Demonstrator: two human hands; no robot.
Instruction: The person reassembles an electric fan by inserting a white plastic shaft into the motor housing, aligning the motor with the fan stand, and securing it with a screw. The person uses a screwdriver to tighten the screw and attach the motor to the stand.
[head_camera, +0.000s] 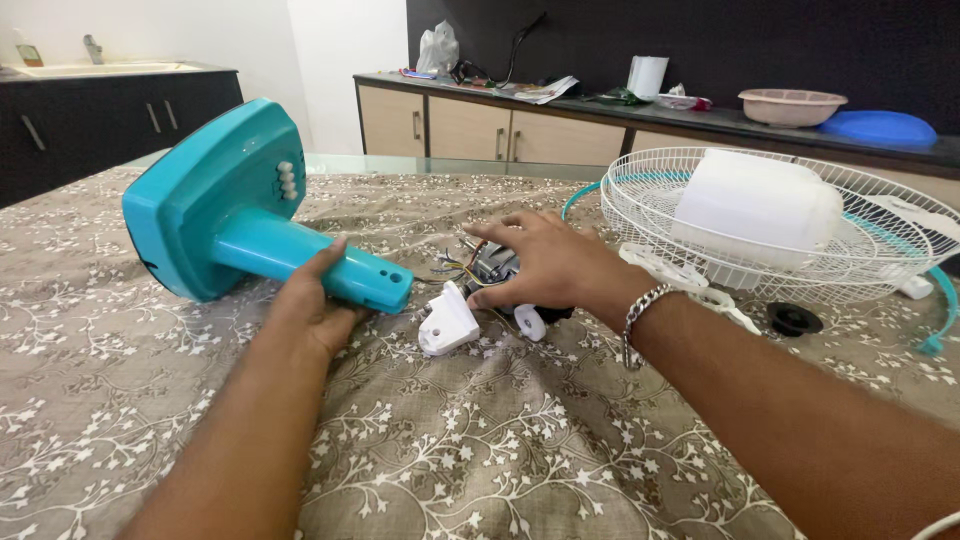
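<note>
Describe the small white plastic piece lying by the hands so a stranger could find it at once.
Start at the teal fan stand lying on the floral cloth, its neck held by the left hand. Just past the neck's open end, below the right hand on the wired motor, lies the white bracket. It is wedge-shaped and solid white, unlike the round white knob to its right.

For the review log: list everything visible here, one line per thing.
fan base and stem: 1, teal, lying left on the cloth
fan motor: 1, grey with wires, centre
white bracket: 1, beside the motor
fan grille: 1, white wire, right
black cap: 1, by the grille
patterned cloth: 1, brown-white, covers the surface
pink bowl: 1, back counter
blue lid: 1, back counter
left hand: grips the stem
right hand: on the motor
</note>
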